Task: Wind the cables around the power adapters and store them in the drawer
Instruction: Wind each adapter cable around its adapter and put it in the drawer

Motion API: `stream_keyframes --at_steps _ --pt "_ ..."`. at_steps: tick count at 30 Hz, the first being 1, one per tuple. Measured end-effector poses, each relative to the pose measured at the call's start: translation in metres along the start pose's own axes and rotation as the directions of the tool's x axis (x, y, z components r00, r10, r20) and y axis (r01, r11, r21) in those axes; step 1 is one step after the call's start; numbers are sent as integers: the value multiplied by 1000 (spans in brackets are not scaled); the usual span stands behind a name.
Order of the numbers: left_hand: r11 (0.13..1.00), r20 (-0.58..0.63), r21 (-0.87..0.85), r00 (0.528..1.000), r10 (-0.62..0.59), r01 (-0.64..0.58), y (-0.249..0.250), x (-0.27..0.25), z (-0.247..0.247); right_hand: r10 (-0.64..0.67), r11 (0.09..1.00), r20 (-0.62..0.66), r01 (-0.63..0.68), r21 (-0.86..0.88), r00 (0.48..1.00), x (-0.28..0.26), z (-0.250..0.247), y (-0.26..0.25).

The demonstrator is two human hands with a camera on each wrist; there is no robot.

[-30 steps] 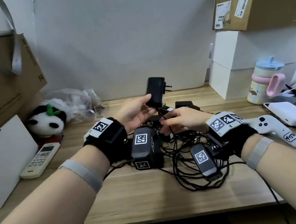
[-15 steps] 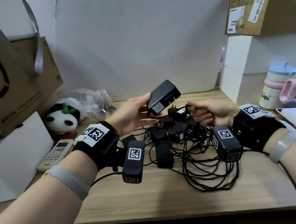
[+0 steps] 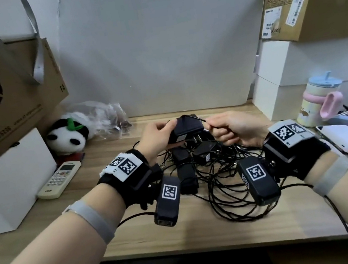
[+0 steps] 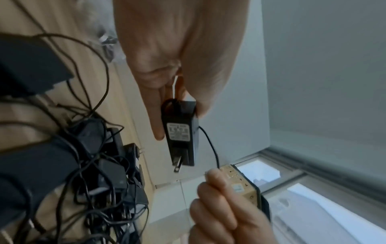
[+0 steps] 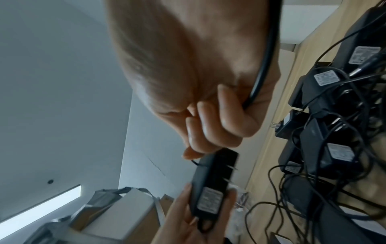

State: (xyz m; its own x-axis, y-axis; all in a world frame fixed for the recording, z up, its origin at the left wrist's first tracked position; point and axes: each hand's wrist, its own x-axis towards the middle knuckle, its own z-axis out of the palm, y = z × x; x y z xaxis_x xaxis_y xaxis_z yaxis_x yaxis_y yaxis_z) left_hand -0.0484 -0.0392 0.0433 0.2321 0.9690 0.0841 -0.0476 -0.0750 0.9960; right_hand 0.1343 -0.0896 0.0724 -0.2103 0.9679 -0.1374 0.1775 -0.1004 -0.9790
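My left hand grips a black power adapter above the desk, prongs pointing down toward me; the same adapter shows its label in the left wrist view. My right hand pinches that adapter's thin black cable just to its right, fingers curled. In the right wrist view the adapter sits below my right fingers. Under both hands lies a tangled pile of several more black adapters and cables on the wooden desk. No drawer is in view.
A white remote and a panda plush lie at the left, by a white box and a cardboard box. A cup, a white device and stacked boxes stand at the right.
My left hand has lowered and turned the adapter so its prongs face down. My right hand has come up close beside it, pulling the thin cable across its top.
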Motion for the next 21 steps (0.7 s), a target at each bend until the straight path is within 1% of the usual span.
stream_keyframes --at_steps 2,4,6,8,10,12,13,15,18,21 --pt "989 -65 -137 996 -55 46 0 -1 1 8 999 36 -6 -52 999 -3 4 7" --pt "953 -79 -287 989 -122 95 0 -3 2 24 994 71 -15 -112 997 -5 9 13" --pt "916 -47 -379 986 -163 133 1 -5 4 37 987 87 -23 -159 995 -6 14 20" --pt "880 19 -435 979 -203 190 2 -7 5 34 990 81 -23 -142 996 -6 16 24" --pt "858 73 -456 970 -230 238 2 -8 5 32 996 59 -27 -88 998 -4 15 26" --pt "851 92 -458 966 -243 257 1 -8 5 30 998 45 -28 -59 999 -3 13 26" --pt "851 85 -458 966 -246 257 0 -8 6 25 998 48 -23 -57 999 -3 13 26" --pt "861 33 -453 970 -241 230 0 -6 6 18 998 68 -14 -55 998 -3 13 26" --pt "889 -34 -420 975 -218 184 0 -4 4 8 1000 82 -8 -3 997 -3 11 27" --pt "903 -42 -391 977 -209 176 -2 -3 2 25 1000 52 -24 -14 998 -1 8 31"
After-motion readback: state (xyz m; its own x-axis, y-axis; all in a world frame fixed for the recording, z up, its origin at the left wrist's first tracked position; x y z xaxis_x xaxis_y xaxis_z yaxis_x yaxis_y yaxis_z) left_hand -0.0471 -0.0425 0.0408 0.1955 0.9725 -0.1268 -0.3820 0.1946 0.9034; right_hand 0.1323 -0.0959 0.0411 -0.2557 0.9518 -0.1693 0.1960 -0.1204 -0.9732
